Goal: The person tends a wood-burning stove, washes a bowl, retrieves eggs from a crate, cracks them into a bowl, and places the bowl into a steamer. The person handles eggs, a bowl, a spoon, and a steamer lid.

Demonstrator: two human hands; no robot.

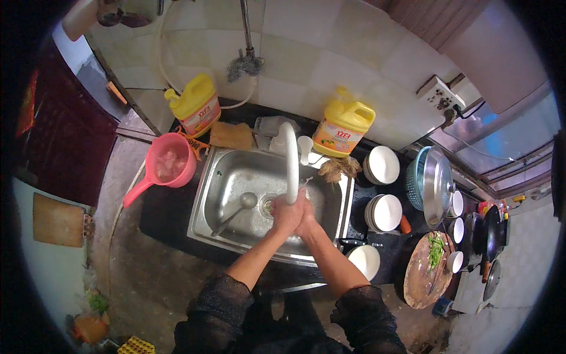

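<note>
My left hand (pixel 287 214) and my right hand (pixel 306 219) are pressed together under the end of the white curved faucet (pixel 289 155), over the stainless steel sink (pixel 230 168). Their fingers overlap, and the spout partly hides them; whether anything lies between the palms cannot be told. To their left, a metal ladle (pixel 248 200) rests on the sink bottom beside the drain (pixel 266 205). A brown scrubbing pad (pixel 338 169) lies on the sink's back right corner. On the back rim stands a small white scoop or cup (pixel 305 145).
A pink dipper (pixel 190 163) holding raw meat sits left of the sink. Two yellow detergent jugs (pixel 201 110) (pixel 342 128) stand behind. Stacked white bowls (pixel 387 212), a knife (pixel 352 242), a carrot (pixel 405 225) and a round cutting board (pixel 418 283) with chopped greens are at the right.
</note>
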